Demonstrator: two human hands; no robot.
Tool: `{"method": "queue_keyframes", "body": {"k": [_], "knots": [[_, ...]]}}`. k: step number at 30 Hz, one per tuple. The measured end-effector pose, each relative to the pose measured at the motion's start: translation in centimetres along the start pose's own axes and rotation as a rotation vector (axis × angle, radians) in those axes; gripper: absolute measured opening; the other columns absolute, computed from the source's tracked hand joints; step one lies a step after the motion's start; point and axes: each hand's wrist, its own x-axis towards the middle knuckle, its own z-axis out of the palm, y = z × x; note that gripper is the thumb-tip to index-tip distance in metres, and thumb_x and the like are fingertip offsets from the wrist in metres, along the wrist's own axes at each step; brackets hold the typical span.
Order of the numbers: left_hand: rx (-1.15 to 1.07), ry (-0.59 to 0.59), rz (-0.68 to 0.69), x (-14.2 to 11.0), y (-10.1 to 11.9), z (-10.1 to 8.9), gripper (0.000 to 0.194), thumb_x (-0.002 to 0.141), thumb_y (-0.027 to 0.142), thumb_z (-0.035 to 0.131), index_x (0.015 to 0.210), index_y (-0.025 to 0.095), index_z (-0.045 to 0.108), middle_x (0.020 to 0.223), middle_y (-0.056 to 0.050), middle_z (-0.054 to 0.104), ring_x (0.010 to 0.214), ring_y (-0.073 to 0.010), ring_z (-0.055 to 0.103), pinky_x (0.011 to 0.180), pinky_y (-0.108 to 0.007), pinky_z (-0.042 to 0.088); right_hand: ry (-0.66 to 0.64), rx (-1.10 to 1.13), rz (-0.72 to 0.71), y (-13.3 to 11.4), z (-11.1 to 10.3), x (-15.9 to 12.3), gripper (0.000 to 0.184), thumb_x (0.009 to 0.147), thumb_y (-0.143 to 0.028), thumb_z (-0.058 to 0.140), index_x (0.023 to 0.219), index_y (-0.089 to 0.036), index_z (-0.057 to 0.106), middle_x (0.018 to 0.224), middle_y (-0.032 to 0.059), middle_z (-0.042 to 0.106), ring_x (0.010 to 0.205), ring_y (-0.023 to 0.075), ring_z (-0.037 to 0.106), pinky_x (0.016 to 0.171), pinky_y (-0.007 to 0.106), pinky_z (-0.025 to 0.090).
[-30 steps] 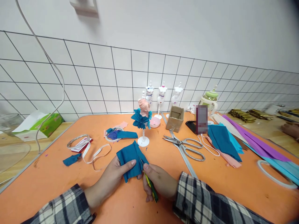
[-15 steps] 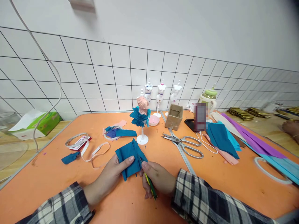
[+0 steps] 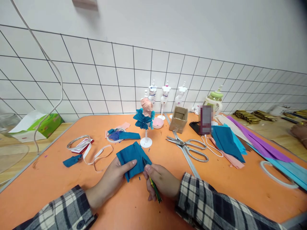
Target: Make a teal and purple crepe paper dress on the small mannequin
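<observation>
A folded piece of teal crepe paper (image 3: 131, 159) is pinched in my left hand (image 3: 117, 172), thumb on top and fingers beneath. My right hand (image 3: 159, 179) grips thread snips (image 3: 153, 185) with a yellow-green handle. Their dark pointed blades lie against the right part of the paper; whether they are open I cannot tell. Just beyond the paper stands a small white dress form (image 3: 146, 142) wearing a teal ruffled skirt (image 3: 142, 119) and a pink crepe top (image 3: 146, 106). A tiny teal scrap lies on the table below the paper.
Large metal scissors (image 3: 188, 147) lie right of the dress form. Behind are a cardboard box (image 3: 178, 119), a pink bowl (image 3: 158, 123) and more dress forms (image 3: 165, 94). Crepe strips (image 3: 227, 143) lie right; tape rolls and ribbon (image 3: 98, 156) lie left. Another person's hand (image 3: 299, 132) shows far right.
The paper has turned slightly and lies flatter, shifted a little left. The snips' blades have come a bit closer together and still touch the paper.
</observation>
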Motion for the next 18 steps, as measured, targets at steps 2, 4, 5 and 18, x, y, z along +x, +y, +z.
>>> {"method": "queue_keyframes", "body": {"k": [2, 4, 5, 18], "knots": [[-0.058, 0.032, -0.002, 0.01, 0.23, 0.25, 0.02, 0.079, 0.032, 0.076, 0.085, 0.014, 0.07, 0.08, -0.009, 0.075, 0.071, -0.0238, 0.069, 0.071, -0.035, 0.055, 0.003, 0.012, 0.004, 0.13, -0.03, 0.11, 0.067, 0.075, -0.088, 0.039, 0.084, -0.021, 0.042, 0.042, -0.0082, 0.05, 0.034, 0.0102, 0.049, 0.041, 0.024, 0.047], [-0.098, 0.035, -0.029, -0.01, 0.41, 0.5, 0.021, 0.078, 0.032, 0.076, 0.088, 0.015, 0.07, 0.08, -0.009, 0.075, 0.07, -0.0234, 0.069, 0.071, -0.036, 0.056, 0.007, 0.026, 0.016, 0.32, -0.03, 0.2, 0.069, 0.074, -0.089, 0.04, 0.085, -0.021, 0.042, 0.042, -0.0084, 0.05, 0.033, 0.0101, 0.048, 0.039, 0.023, 0.046], [-0.102, 0.025, -0.042, -0.02, 0.46, 0.6, 0.022, 0.078, 0.032, 0.076, 0.088, 0.014, 0.069, 0.079, -0.009, 0.075, 0.069, -0.023, 0.069, 0.071, -0.035, 0.055, 0.008, 0.027, 0.022, 0.41, -0.02, 0.22, 0.07, 0.073, -0.089, 0.039, 0.086, -0.021, 0.043, 0.043, -0.0082, 0.051, 0.032, 0.0104, 0.048, 0.038, 0.023, 0.045], [-0.051, 0.154, -0.057, -0.18, 1.07, 0.94, 0.032, 0.07, 0.035, 0.084, 0.086, 0.017, 0.063, 0.077, -0.004, 0.073, 0.067, -0.0191, 0.066, 0.064, -0.029, 0.054, -0.111, -0.022, 0.004, 0.3, -0.24, -0.05, 0.066, 0.084, -0.082, 0.03, 0.091, -0.019, 0.046, 0.048, -0.004, 0.056, 0.034, 0.0111, 0.048, 0.037, 0.02, 0.038]]}}
